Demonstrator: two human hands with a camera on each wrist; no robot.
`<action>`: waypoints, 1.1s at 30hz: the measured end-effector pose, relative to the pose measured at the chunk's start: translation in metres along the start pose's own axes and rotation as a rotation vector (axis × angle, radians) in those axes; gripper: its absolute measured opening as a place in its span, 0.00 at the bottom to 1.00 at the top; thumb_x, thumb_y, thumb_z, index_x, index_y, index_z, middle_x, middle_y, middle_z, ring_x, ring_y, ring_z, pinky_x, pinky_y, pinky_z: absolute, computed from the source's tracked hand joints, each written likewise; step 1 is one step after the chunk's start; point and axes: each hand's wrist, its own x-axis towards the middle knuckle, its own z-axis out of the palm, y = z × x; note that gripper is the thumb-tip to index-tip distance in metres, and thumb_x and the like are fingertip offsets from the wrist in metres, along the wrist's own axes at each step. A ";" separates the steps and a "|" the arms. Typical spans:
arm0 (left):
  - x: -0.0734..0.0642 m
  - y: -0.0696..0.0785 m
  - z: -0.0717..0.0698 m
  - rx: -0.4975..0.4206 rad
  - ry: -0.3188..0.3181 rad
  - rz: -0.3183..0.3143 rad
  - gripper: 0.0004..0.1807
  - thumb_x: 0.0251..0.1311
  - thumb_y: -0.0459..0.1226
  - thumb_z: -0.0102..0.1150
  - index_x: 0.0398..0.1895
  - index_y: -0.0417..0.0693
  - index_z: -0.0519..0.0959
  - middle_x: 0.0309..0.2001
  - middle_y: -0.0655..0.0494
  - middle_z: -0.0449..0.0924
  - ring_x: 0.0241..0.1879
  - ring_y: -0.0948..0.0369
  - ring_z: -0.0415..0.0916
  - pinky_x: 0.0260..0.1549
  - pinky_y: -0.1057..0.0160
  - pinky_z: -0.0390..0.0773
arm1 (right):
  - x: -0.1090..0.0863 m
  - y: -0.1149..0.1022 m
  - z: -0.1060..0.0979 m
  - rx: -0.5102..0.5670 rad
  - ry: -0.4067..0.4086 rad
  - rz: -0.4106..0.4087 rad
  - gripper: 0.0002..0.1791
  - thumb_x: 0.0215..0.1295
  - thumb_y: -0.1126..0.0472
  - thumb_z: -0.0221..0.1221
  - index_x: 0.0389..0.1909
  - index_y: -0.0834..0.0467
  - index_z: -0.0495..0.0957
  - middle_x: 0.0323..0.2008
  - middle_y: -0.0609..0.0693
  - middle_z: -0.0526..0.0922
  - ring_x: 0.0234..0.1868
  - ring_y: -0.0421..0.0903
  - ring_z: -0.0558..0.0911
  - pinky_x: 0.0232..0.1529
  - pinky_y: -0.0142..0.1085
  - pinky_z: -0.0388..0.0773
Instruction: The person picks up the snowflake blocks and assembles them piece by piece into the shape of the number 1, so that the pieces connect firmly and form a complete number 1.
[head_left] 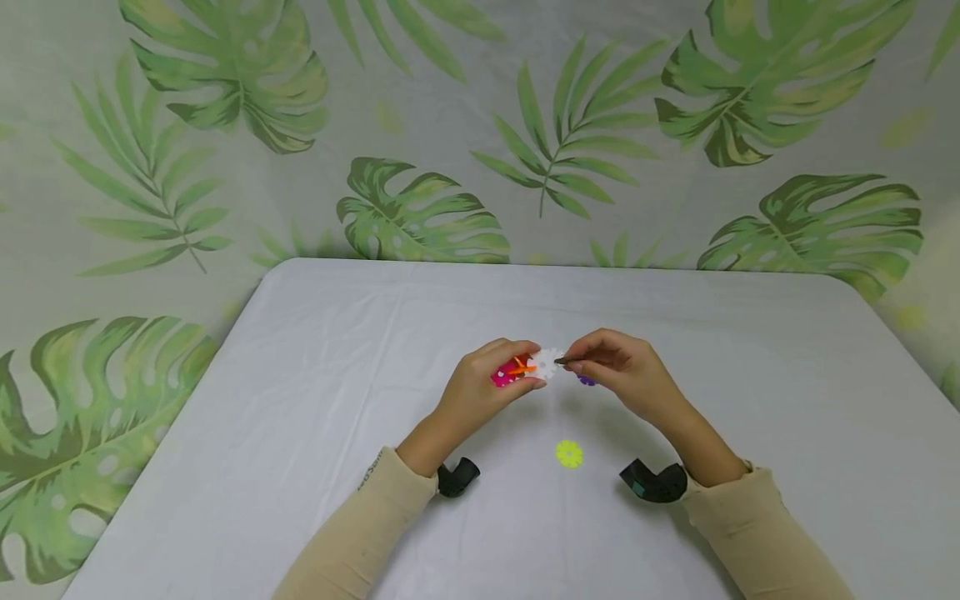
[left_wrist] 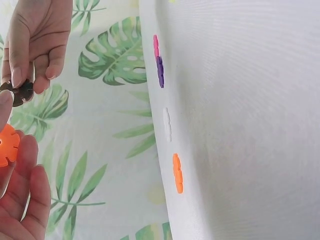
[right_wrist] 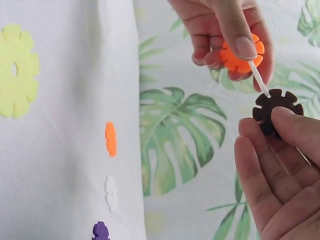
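Dark brown notched disc (right_wrist: 265, 106), thin, round and apparently plastic, is held above the surface (head_left: 525, 533) between the two hands. Short slots cut its rim into blunt, petal-like lobes; its flat face looks matte from the right wrist, while the head view catches it nearly edge-on as a dark sliver. Its rim meets the edge of a thin white notched disc (right_wrist: 257, 77), though how deep the slots engage is too small to tell. To the left, against that white piece, sits a bright orange notched disc (right_wrist: 235, 60).

The right hand (head_left: 628, 372) has a narrow grip, thumb and fingertips pinching the brown piece. The left hand (head_left: 480, 379) has its grip curled about the white and orange pieces. A magenta patch (head_left: 503, 378) shows beside its fingers, too covered to tell whether held or lying.

Below, on white cloth, lie, from left to right, a second orange disc (left_wrist: 178, 173), a second white disc (left_wrist: 167, 125), a purple disc (left_wrist: 160, 72) and a pink disc (left_wrist: 156, 46). Nearer, between the forearms, lies a yellow-green notched disc (head_left: 570, 454). Leaf-printed green-and-white fabric (head_left: 435, 125) hangs beyond the far edge.
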 end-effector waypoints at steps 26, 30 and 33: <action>0.001 0.007 0.001 -0.093 -0.044 -0.088 0.21 0.42 0.32 0.69 0.43 0.38 0.77 0.38 0.51 0.77 0.34 0.66 0.72 0.34 0.73 0.74 | -0.001 0.006 0.006 0.048 0.047 -0.075 0.08 0.51 0.80 0.58 0.32 0.69 0.78 0.31 0.57 0.82 0.32 0.45 0.82 0.30 0.33 0.78; 0.001 0.009 -0.001 -0.088 -0.045 -0.086 0.21 0.43 0.32 0.69 0.44 0.38 0.76 0.38 0.50 0.77 0.34 0.66 0.72 0.34 0.73 0.74 | -0.001 0.006 0.006 0.047 0.043 -0.072 0.08 0.51 0.80 0.57 0.32 0.69 0.78 0.32 0.57 0.81 0.31 0.46 0.81 0.29 0.32 0.77; 0.001 0.009 -0.002 -0.069 -0.048 -0.075 0.21 0.43 0.33 0.69 0.44 0.40 0.76 0.38 0.52 0.77 0.34 0.66 0.71 0.34 0.74 0.74 | -0.001 0.004 0.006 0.037 0.033 -0.076 0.08 0.52 0.79 0.57 0.34 0.68 0.77 0.32 0.57 0.81 0.31 0.44 0.81 0.29 0.32 0.77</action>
